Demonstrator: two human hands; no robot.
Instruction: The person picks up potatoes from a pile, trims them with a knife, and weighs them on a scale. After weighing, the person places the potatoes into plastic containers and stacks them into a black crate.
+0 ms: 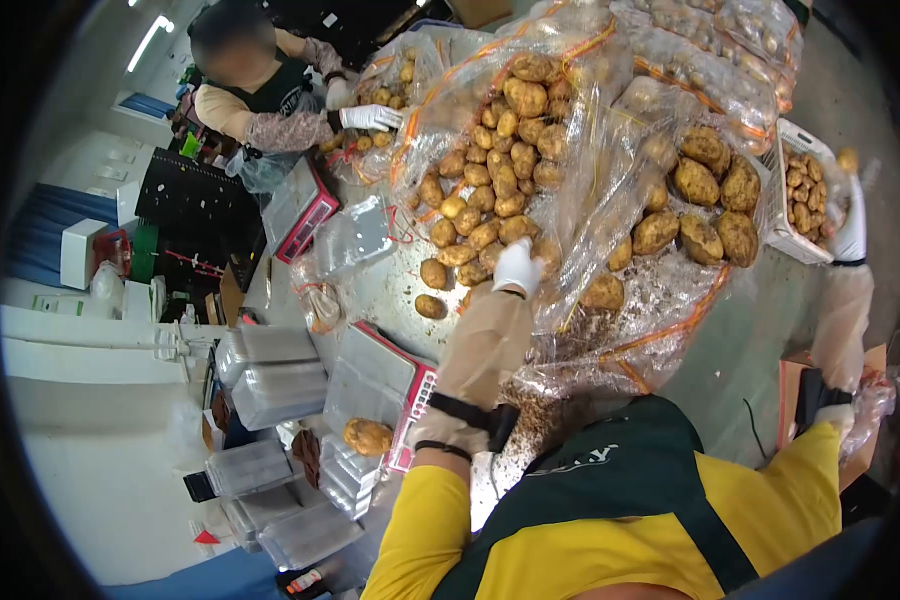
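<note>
My left hand (518, 268), in a white glove, reaches into the loose potatoes (505, 170) spilling from a clear plastic bag. Its fingers are curled against a potato at the near edge of the pile, and other potatoes partly hide the fingertips. My right hand (851, 225), also white-gloved and smeared by motion, is at the outer side of a white crate (800, 247). A potato (848, 160) shows at its fingertips. Inside the crate lie several smaller potatoes (803, 190). Larger, dirt-covered potatoes (700, 185) rest on the plastic to the left of the crate.
Across the table a person (260, 110) in white gloves handles another potato bag. A red-edged scale (370, 370) bears clear trays and a potato (367, 437); a second scale (305, 210) stands farther off. Stacked clear trays (275, 370) are at left. A cardboard box (795, 385) sits below my right arm.
</note>
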